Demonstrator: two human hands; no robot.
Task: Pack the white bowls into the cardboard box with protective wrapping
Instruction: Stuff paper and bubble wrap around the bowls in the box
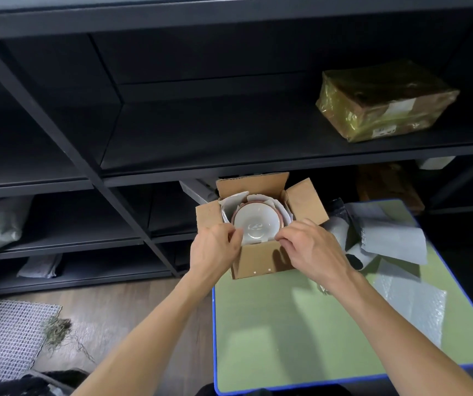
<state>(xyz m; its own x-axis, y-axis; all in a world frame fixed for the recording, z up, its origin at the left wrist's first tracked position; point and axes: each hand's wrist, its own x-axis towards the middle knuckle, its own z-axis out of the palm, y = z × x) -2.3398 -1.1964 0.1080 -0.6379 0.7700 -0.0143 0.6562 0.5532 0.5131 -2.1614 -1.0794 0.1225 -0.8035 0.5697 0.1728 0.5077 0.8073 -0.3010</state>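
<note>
Step in hand, my read: seating 1 bowl [258,225] in the box [261,261]. It isn't closed up yet.

- The box sits at the 11 o'clock corner of the green table [286,324], flaps open.
- The bowl is inside, mouth up, with white sheets [233,200] lining the box around it from 9 to 3 o'clock.
- The left hand [215,248] is at the bowl's 8 o'clock and the right hand [312,248] at 4 o'clock. Both have a narrow pinch on the near rim. I can't tell if the sheet edge is in the pinch too.
- Spare sheets [395,238] lie at the box's 3 o'clock, and bubble wrap [418,304] at 5 o'clock.

Next, likely: let go evenly so the bowl lands flat, then fold the lining over the open face. The top looks bare, so add 1 spare sheet before any more bowls or closing the flaps.
</note>
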